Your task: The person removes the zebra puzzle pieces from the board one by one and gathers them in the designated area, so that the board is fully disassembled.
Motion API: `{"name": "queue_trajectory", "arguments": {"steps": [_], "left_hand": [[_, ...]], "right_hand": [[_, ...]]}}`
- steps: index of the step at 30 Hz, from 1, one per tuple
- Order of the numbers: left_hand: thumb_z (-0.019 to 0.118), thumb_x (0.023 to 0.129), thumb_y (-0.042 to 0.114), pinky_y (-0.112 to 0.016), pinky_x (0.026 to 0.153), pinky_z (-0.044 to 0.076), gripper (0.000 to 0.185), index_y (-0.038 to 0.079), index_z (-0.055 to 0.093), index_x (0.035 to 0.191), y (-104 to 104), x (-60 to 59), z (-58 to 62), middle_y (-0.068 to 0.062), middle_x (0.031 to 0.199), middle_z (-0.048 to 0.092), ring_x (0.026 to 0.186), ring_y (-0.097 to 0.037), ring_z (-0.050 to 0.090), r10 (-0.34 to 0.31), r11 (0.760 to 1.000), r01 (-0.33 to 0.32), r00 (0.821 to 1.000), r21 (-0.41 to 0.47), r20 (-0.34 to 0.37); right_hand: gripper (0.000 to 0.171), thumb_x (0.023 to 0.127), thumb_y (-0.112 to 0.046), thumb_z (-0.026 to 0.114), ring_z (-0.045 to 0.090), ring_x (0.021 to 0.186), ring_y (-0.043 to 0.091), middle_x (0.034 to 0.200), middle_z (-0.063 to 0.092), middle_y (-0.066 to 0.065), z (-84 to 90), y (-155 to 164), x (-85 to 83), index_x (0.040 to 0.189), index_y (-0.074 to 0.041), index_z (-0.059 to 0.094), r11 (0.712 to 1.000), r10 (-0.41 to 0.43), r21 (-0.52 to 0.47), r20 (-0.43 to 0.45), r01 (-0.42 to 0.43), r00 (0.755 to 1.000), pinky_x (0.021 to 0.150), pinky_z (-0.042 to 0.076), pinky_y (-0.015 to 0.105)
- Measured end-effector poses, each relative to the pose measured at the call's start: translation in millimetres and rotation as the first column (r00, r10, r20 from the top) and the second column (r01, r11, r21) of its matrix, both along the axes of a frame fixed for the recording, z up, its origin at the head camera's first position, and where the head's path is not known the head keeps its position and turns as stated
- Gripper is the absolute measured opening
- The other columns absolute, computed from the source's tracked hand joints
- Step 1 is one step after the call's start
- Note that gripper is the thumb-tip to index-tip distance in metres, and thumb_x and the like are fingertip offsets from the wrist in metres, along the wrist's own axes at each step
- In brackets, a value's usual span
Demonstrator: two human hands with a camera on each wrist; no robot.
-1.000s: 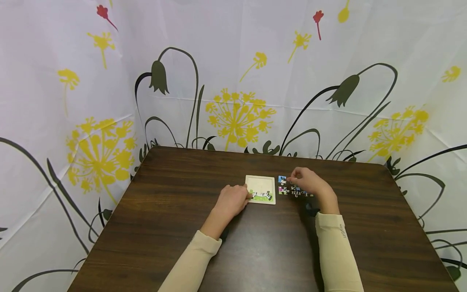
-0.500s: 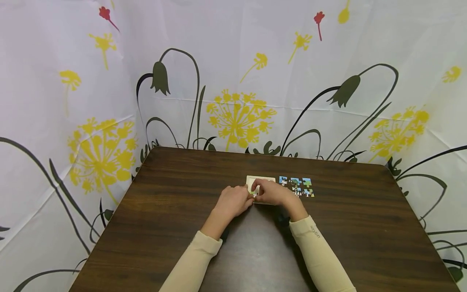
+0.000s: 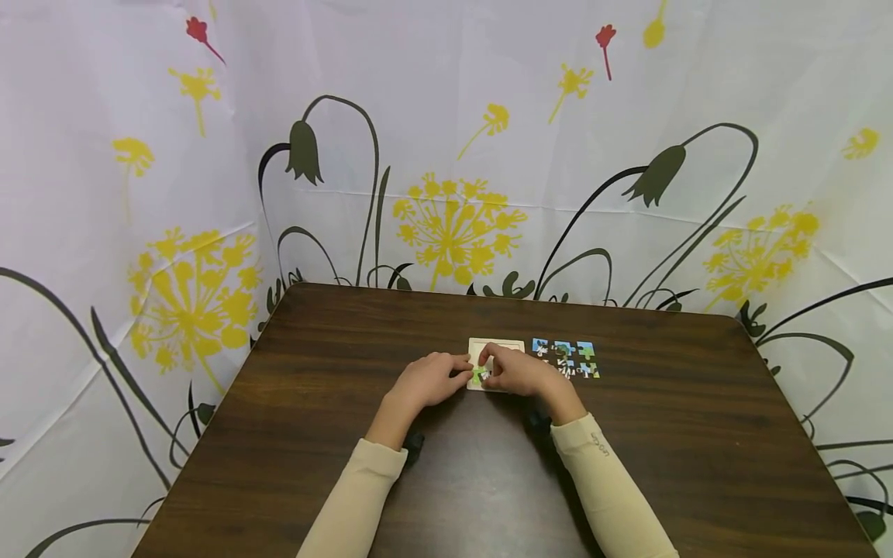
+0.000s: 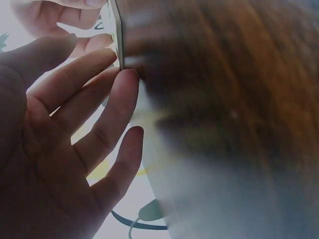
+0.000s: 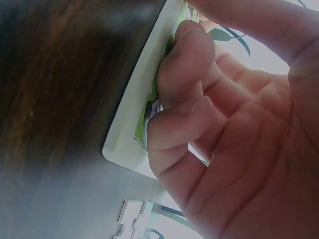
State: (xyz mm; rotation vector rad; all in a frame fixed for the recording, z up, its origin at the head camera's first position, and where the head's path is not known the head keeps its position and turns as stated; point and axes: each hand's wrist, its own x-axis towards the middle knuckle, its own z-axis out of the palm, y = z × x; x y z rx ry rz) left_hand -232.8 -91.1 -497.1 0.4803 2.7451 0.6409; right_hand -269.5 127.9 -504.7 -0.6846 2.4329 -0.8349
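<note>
A small pale puzzle tray (image 3: 501,345) lies on the dark wooden table (image 3: 335,364). My left hand (image 3: 453,370) rests beside it, and in the left wrist view its straight fingers (image 4: 112,107) touch the tray's left edge (image 4: 118,35). My right hand (image 3: 488,368) is over the tray. The right wrist view shows its fingers (image 5: 182,69) curled down onto a green and white puzzle piece (image 5: 149,112) inside the tray (image 5: 142,94). Most of that piece is hidden under the fingers.
Several loose puzzle pieces (image 3: 567,358) lie in a neat block just right of the tray; one pale piece (image 5: 132,219) shows in the right wrist view. A flower-printed curtain (image 3: 453,155) closes off the table's far and side edges.
My right hand left the loose pieces and moved left onto the tray. The left hand stayed at the tray's left edge. The block of loose pieces is now uncovered.
</note>
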Motion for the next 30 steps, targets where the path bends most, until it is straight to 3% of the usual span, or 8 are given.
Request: {"name": "queue_trajectory", "arguments": {"steps": [8,11,16,19,22,30], "left_hand": [[0.061,0.110,0.036,-0.055,0.102,0.057,0.037,0.025,0.073,0.143,7,5.3,1.9,0.003,0.161,0.058,0.139,-0.031,0.065,-0.039,0.993,0.030,0.996,-0.113,-0.076],[0.060,0.111,0.037,-0.051,0.089,0.059,0.029,0.022,0.080,0.126,12,8.5,2.7,0.001,0.161,0.058,0.129,-0.034,0.070,-0.064,0.985,0.046,0.992,-0.165,-0.106],[0.060,0.111,0.035,-0.047,0.075,0.053,0.025,0.022,0.078,0.102,16,12.0,5.5,0.000,0.161,0.058,0.119,-0.036,0.073,-0.062,0.981,0.038,0.990,-0.189,-0.126],[0.060,0.111,0.034,-0.047,0.076,0.054,0.023,0.022,0.079,0.107,17,12.6,6.6,0.000,0.161,0.058,0.121,-0.035,0.072,-0.057,0.982,0.034,0.991,-0.183,-0.123],[0.060,0.111,0.033,-0.050,0.080,0.056,0.025,0.023,0.079,0.124,17,12.8,6.7,-0.001,0.161,0.057,0.124,-0.036,0.071,-0.056,0.984,0.035,0.991,-0.172,-0.119],[0.058,0.111,0.031,-0.054,0.088,0.059,0.033,0.022,0.075,0.139,15,13.5,7.0,0.000,0.161,0.058,0.130,-0.035,0.069,-0.037,0.988,0.020,0.993,-0.152,-0.114]], "right_hand": [[0.028,0.103,-0.018,0.073,0.051,0.064,0.013,0.078,0.060,0.002,-2.9,-5,0.8,0.124,-0.009,0.058,1.000,-0.008,0.017,-0.061,0.009,0.998,0.063,0.042,0.029],[0.026,0.103,-0.020,0.073,0.050,0.063,0.013,0.077,0.059,0.001,-4.5,-9,1.9,0.121,-0.008,0.059,0.999,-0.018,0.042,-0.109,0.023,0.994,0.062,0.041,0.029],[0.025,0.101,-0.018,0.074,0.053,0.065,0.014,0.079,0.061,0.001,-3.3,-14,3.4,0.120,-0.007,0.061,0.997,-0.039,0.063,-0.133,0.047,0.990,0.064,0.043,0.030],[0.025,0.101,-0.017,0.074,0.054,0.066,0.014,0.080,0.062,0.002,-2.8,-14,3.7,0.119,-0.007,0.061,0.997,-0.042,0.055,-0.126,0.049,0.991,0.065,0.044,0.030],[0.025,0.101,-0.016,0.074,0.054,0.066,0.014,0.081,0.063,0.002,-3.0,-12,3.8,0.119,-0.007,0.059,0.998,-0.038,0.041,-0.118,0.043,0.992,0.065,0.044,0.030],[0.022,0.106,-0.021,0.068,0.050,0.060,0.013,0.076,0.059,0.001,-5.1,-9,1.8,0.120,-0.010,0.056,1.000,-0.016,0.022,-0.100,0.018,0.995,0.061,0.041,0.029]]}}
